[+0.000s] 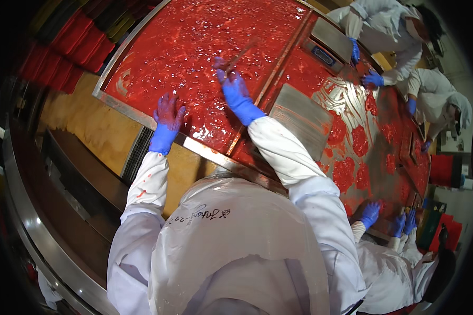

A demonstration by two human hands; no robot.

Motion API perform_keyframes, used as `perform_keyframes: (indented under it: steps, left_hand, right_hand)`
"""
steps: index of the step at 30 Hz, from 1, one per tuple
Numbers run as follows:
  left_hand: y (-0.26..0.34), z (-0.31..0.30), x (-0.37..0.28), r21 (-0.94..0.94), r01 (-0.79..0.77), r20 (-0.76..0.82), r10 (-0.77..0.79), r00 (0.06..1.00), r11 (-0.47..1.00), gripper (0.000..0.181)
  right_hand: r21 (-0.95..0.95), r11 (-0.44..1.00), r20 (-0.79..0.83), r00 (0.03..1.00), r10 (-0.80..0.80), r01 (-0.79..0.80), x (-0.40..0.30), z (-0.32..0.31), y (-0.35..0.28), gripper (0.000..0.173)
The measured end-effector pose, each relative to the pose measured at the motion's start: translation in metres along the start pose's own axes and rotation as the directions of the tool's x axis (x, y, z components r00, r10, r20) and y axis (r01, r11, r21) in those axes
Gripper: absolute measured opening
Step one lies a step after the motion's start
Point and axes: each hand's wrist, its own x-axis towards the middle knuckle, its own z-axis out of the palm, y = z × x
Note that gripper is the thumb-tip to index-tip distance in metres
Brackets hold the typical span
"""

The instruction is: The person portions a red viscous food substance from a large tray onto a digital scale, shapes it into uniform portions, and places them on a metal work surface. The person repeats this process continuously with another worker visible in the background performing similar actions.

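Note:
A large metal-rimmed table tray (pixel 122 108) lies before me, spread with a glistening, wet red mass (pixel 189 51) that looks like raw roe or flesh. My left hand (pixel 167 122), in a blue glove stained red, is over its near rim with the fingers apart and nothing in them. Farther right, my right hand (pixel 236 94), gloved the same way, is above the red mass. Between its thumb and fingers is a thin, slender tool (pixel 242 55), pointing away from me; its exact kind is blurred.
A metal divider (pixel 272 78) runs right of the mass. Beyond it are a bare metal plate (pixel 299 122), a scale (pixel 323 55) and red clumps (pixel 360 141) on a steel table. Several co-workers' gloved hands (pixel 370 214) work there. Stacked red crates (pixel 73 47) stand at upper left.

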Motion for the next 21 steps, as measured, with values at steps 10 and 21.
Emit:
perform_keyframes:
  steps: [10,21]
  left_hand:
    - [-0.08,0.01,0.135,-0.26,0.141,-0.036,-0.155,0.987,0.955,0.065]
    - [0.085,0.069,0.109,-0.219,0.16,0.758,0.064,0.649,0.962,0.035]
  right_hand:
    - [-0.178,0.935,-0.034,0.951,0.306,-0.307,-0.008,-0.138,-0.052,0.053]
    - [-0.008,0.964,-0.304,0.919,0.251,-0.266,-0.143,-0.254,-0.14,0.054]
